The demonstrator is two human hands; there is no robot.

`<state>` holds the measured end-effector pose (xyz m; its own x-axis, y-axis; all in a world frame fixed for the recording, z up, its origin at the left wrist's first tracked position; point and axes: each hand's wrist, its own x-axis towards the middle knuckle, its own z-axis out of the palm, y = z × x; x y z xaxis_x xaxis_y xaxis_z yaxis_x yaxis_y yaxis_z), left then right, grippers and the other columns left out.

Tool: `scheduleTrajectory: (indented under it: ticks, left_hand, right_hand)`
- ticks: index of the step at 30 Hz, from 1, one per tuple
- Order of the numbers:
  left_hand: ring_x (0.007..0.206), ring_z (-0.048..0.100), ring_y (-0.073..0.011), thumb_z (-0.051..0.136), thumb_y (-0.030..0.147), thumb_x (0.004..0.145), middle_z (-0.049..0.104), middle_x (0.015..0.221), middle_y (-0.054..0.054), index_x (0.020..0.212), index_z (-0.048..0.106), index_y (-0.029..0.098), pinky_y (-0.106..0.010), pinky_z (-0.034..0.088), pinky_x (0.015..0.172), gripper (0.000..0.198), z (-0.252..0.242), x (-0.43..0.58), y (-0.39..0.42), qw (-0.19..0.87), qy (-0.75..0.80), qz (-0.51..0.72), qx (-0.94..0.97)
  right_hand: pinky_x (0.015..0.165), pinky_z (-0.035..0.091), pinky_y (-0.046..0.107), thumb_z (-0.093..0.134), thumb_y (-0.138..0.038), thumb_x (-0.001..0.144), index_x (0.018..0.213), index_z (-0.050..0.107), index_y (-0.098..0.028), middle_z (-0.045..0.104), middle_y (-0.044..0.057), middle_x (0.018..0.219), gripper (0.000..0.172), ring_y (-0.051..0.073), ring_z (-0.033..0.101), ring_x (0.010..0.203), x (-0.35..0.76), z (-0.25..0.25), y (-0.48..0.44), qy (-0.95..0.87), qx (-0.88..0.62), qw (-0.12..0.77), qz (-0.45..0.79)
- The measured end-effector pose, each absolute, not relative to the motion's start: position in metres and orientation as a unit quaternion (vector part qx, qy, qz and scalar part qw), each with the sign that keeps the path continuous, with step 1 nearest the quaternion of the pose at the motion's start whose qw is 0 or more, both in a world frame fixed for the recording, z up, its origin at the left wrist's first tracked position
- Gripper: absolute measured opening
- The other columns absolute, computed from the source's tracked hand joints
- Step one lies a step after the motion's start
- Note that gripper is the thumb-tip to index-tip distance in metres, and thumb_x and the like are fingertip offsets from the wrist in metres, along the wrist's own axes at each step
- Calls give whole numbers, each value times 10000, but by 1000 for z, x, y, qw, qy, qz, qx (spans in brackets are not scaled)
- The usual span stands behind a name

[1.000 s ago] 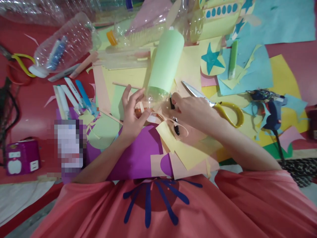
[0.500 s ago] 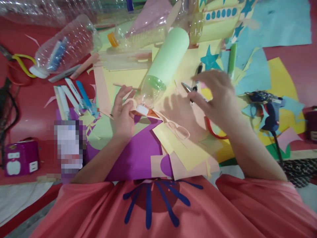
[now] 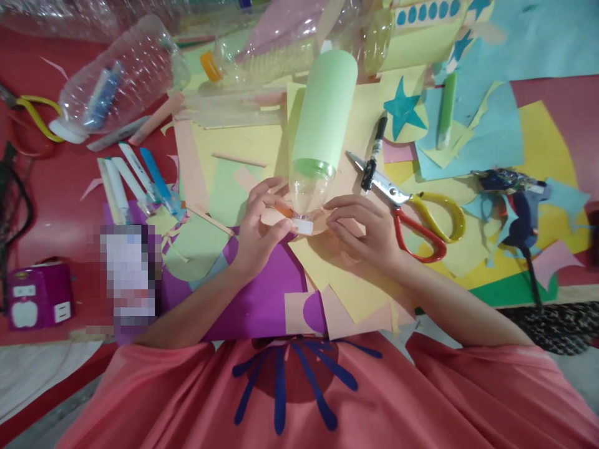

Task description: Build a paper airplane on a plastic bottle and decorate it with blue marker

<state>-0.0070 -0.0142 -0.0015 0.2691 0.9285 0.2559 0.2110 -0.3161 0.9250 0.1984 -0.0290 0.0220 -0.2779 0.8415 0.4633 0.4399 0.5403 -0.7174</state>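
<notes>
A clear plastic bottle (image 3: 311, 190) wrapped in light green paper (image 3: 326, 106) lies tilted, its white cap (image 3: 302, 226) toward me. My left hand (image 3: 262, 234) is closed left of the cap, thumb and fingers pinching a thin pale paper strip (image 3: 321, 221) at the bottle's neck. On the other side, my right hand (image 3: 367, 231) has its fingertips together at the strip's other end. Whether the strip goes fully round the neck I cannot tell. An orange piece (image 3: 283, 211) shows by my left fingers. Scissors (image 3: 397, 198) with red and yellow handles lie right of my right hand.
A black marker (image 3: 374, 156) touches the scissors. Blue glue gun (image 3: 519, 215) lies at right, a blue paper star (image 3: 402, 107) behind. Several pens (image 3: 135, 178), a phone (image 3: 131, 274) and a clear bottle (image 3: 124, 75) are at left. Purple paper (image 3: 262, 293) lies in front.
My right hand has moved left from beside the scissors to the bottle's neck; the scissors lie in full view. My left hand has shifted right, and the wrapped bottle's cap end has swung right.
</notes>
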Motion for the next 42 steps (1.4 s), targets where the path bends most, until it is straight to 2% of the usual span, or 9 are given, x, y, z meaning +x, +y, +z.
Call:
scheduleTrajectory:
  ticks: [3, 8, 10, 13, 18, 22, 27, 31, 42]
  left_hand:
    - [1218, 562, -214, 604, 445, 864, 555, 1221, -35, 791, 576, 235, -457, 460, 1092, 224, 2, -6, -9, 438, 405, 482, 642]
    - [1169, 593, -191, 613, 406, 874, 604, 1134, -10, 729, 564, 217, -463, 483, 1065, 244, -2, -6, -4, 475, 397, 512, 596]
    - [1187, 584, -196, 602, 426, 879, 613, 1127, 1, 730, 566, 216, -471, 465, 1081, 260, -3, -6, -4, 498, 385, 511, 585]
    - [1211, 565, -201, 612, 489, 858, 601, 1204, -7, 753, 592, 232, -446, 458, 1093, 278, -1, -6, -5, 494, 377, 482, 617]
    - [1098, 611, -195, 507, 531, 900, 593, 1174, -50, 814, 607, 241, -416, 535, 968, 319, 10, -8, -8, 421, 382, 438, 697]
    - [938, 628, -168, 622, 362, 843, 617, 1008, -36, 941, 582, 230, -332, 590, 783, 169, 15, -7, -11, 353, 376, 365, 775]
    - [836, 636, -116, 633, 124, 813, 621, 911, -9, 902, 567, 209, -235, 572, 704, 139, 11, -5, -10, 306, 364, 365, 800]
    - [876, 652, -132, 640, 143, 820, 646, 906, -6, 857, 563, 214, -241, 561, 718, 111, 8, -7, -9, 276, 358, 356, 818]
    - [923, 669, -160, 620, 210, 842, 661, 975, -18, 995, 550, 229, -236, 550, 673, 169, 4, -8, -13, 223, 373, 320, 842]
  right_hand:
    - [811, 566, 345, 540, -140, 856, 920, 573, -198, 684, 95, 1005, 93, 171, 669, 959, 201, 21, -28, -766, -406, 430, 251]
    - [861, 557, 421, 620, -265, 819, 1112, 541, -196, 641, 115, 1089, 311, 218, 631, 1048, 199, 9, -26, -793, -376, 419, 231]
    - [835, 565, 405, 626, -288, 830, 1114, 550, -194, 640, 110, 1062, 309, 210, 631, 1026, 199, 6, -25, -800, -378, 405, 233]
    - [766, 575, 346, 553, -212, 872, 995, 594, -211, 662, 70, 958, 129, 170, 654, 925, 200, 6, -24, -793, -374, 411, 249]
    - [778, 562, 350, 566, -183, 819, 799, 572, -217, 681, 66, 963, 41, 167, 668, 912, 206, 15, -21, -772, -394, 428, 256]
    - [757, 557, 355, 549, -170, 783, 737, 526, -212, 678, 66, 967, 66, 169, 665, 889, 209, 14, -20, -774, -400, 401, 282]
    - [683, 538, 321, 596, -195, 790, 871, 560, -188, 668, 68, 896, 89, 165, 643, 812, 207, 10, -21, -793, -407, 356, 281]
    - [635, 516, 298, 629, -312, 818, 932, 573, -183, 668, 53, 823, 182, 157, 628, 750, 204, 11, -22, -792, -429, 363, 239]
    - [638, 530, 310, 566, -265, 867, 950, 573, -193, 672, 52, 806, 111, 162, 643, 753, 201, 10, -22, -808, -392, 394, 195]
